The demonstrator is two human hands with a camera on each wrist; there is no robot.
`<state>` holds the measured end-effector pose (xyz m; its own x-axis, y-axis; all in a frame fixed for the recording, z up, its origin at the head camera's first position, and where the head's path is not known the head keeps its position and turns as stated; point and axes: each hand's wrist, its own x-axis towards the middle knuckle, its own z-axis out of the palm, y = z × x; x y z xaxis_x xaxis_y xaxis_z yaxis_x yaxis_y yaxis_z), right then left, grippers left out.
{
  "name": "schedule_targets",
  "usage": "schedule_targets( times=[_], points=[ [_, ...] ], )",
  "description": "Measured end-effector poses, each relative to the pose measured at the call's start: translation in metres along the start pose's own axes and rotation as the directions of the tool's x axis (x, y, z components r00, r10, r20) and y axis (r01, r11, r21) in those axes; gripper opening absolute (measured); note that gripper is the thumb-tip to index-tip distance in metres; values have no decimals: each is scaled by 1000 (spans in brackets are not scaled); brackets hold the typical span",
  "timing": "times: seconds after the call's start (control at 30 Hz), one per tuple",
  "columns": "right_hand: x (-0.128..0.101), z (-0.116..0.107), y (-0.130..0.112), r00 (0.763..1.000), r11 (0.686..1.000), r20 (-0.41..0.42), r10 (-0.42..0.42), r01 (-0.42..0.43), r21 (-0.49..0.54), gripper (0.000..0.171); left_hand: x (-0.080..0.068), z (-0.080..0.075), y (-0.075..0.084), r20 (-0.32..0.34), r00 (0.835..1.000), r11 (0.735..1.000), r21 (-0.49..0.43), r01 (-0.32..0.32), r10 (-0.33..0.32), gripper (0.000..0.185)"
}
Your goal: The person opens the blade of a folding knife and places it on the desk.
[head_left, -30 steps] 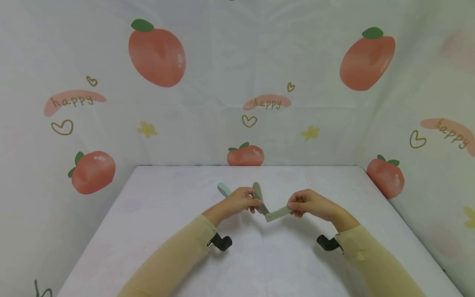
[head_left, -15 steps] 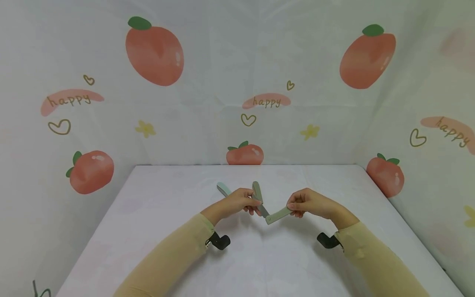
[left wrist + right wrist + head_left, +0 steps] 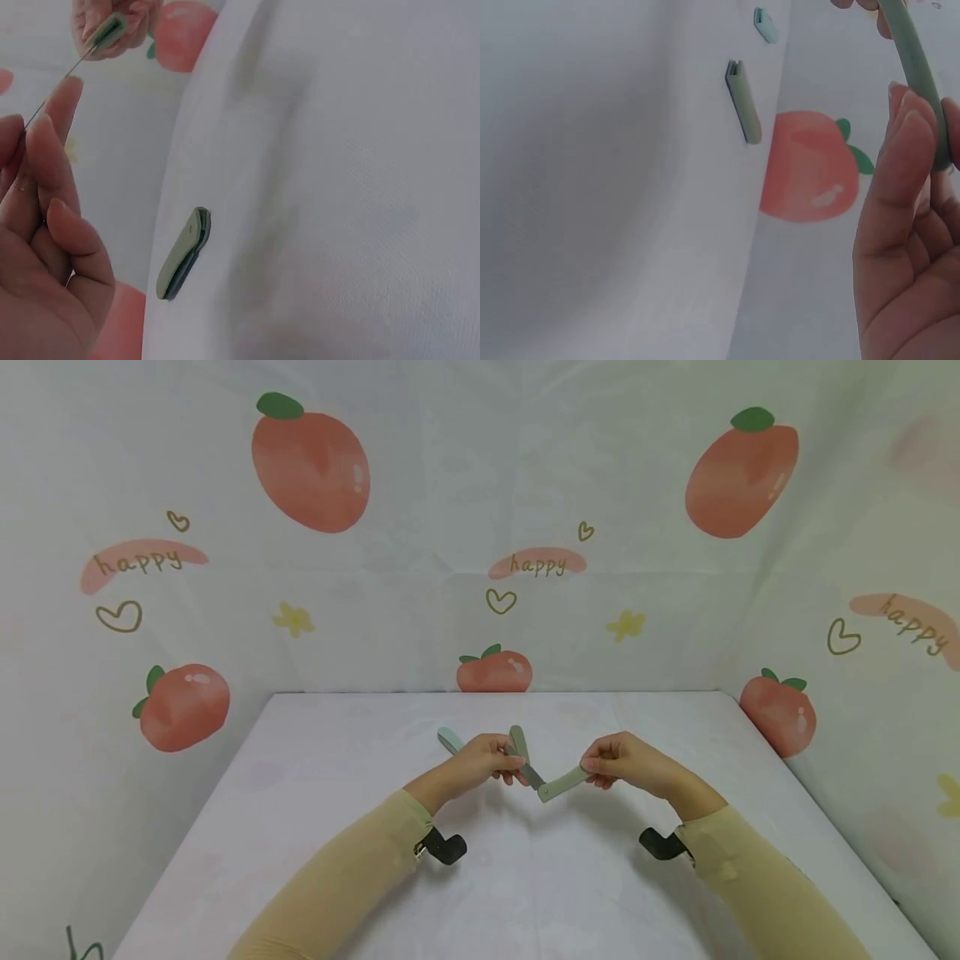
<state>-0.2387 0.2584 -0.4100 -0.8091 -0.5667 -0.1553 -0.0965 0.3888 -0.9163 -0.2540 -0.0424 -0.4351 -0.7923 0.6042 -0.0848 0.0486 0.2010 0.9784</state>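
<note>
Between my hands is a partly unfolded folding knife with a green handle [image 3: 564,782] and a grey blade [image 3: 533,777], held above the table. My left hand [image 3: 483,760] pinches the blade between thumb and fingers. The free end of the handle is gripped by my right hand [image 3: 630,766]. In the left wrist view the blade [image 3: 73,69] appears edge-on as a thin line running to the right hand. A second green folding knife [image 3: 744,103] lies folded on the table behind the held one. Further left, partly hidden by my left hand, lies a pale blue-green folding knife [image 3: 450,740].
The white-covered table [image 3: 360,868] ends at a back wall cloth [image 3: 420,510] printed with peaches and tomatoes. Both sleeves carry a black wrist camera [image 3: 444,846] near the cuff.
Both hands have risen slightly with the held knife, the right one most in the last half second. The angle between blade and handle looks much the same. The knives on the table lie still.
</note>
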Motion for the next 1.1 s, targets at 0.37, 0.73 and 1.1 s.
schedule_targets(
  times=[0.37,0.73,1.1],
  points=[
    [3,2,-2,962,989,-266,61,-24,143,29,0,7,7,-293,956,989,-136,-63,20,20],
    [11,12,-6,905,945,-420,74,71,320,22,11,18,3,-492,870,944,-274,-185,27,20],
    [13,18,-6,887,898,-452,97,118,423,13,15,23,-3,-536,844,911,-363,-196,-32,24]
  ],
)
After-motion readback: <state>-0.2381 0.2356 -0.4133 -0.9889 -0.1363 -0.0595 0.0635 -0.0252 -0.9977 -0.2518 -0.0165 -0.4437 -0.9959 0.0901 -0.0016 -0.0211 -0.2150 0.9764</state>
